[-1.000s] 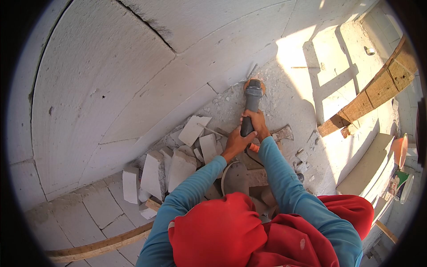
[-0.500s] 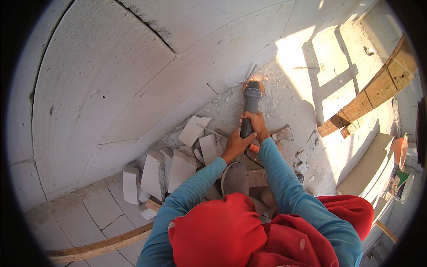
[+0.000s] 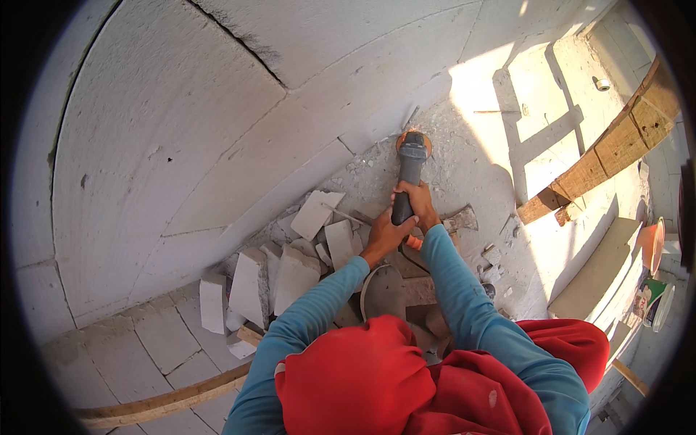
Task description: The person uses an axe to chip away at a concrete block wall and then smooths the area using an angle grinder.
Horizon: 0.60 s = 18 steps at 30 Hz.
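My left hand (image 3: 388,236) and my right hand (image 3: 420,202) are both closed around the dark grey body of an angle grinder (image 3: 411,169). The left one wraps the rear end, with the right just ahead of it. At the far end, the orange-brown disc (image 3: 428,145) sits low over the dusty floor near the wall. A faint orange glow shows at the disc's far edge. Just beyond it, a thin metal rod (image 3: 412,114) sticks out by the foot of the wall. What the disc touches is hidden under the grinder head.
Broken pale blocks (image 3: 296,277) are heaped along the block wall (image 3: 239,167) to the left. A wooden beam (image 3: 598,161) slants across the right. Past a long pale block (image 3: 598,268) stand an orange bucket (image 3: 652,245) and a white-green tub (image 3: 656,304).
The spray of sparks around the disc has shrunk to a small glow. Both hands and the grinder have stayed almost in place.
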Available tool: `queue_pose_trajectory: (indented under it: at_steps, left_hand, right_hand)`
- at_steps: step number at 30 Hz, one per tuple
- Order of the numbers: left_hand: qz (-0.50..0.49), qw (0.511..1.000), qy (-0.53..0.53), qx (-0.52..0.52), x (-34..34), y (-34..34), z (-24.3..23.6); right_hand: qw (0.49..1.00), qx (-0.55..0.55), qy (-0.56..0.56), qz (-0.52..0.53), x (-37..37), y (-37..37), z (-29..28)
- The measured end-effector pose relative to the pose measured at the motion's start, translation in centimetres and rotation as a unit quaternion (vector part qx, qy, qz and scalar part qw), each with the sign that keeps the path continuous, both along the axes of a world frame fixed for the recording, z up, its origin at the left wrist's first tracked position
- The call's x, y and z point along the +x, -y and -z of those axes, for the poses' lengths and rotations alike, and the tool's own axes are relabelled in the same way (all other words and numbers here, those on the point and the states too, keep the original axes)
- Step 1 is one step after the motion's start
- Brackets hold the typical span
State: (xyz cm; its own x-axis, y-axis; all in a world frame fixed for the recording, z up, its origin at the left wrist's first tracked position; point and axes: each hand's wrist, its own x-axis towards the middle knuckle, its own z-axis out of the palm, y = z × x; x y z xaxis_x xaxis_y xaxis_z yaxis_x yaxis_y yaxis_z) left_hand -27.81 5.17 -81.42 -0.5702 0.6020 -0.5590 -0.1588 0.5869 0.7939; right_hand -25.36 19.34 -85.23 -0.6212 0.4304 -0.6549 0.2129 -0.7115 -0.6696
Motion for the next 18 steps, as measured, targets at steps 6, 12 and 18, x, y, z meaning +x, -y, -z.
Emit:
queue_pose_trajectory:
  at_steps: [6, 12, 18]
  left_hand:
    - [0.0, 1.0, -0.005, 0.005, 0.1, 0.2, 0.6]
    - [0.001, 1.0, -0.001, 0.003, 0.0, -0.1, -0.3]
    - [-0.001, 1.0, -0.009, 0.016, 0.0, -0.1, -0.5]
  right_hand:
    - [1.0, 0.008, 0.0, -0.023, 0.0, -0.1, 0.7]
    - [0.999, 0.015, 0.009, -0.029, 0.1, -0.4, 0.2]
    - [1.0, 0.012, 0.011, -0.019, 0.0, -0.2, 0.1]
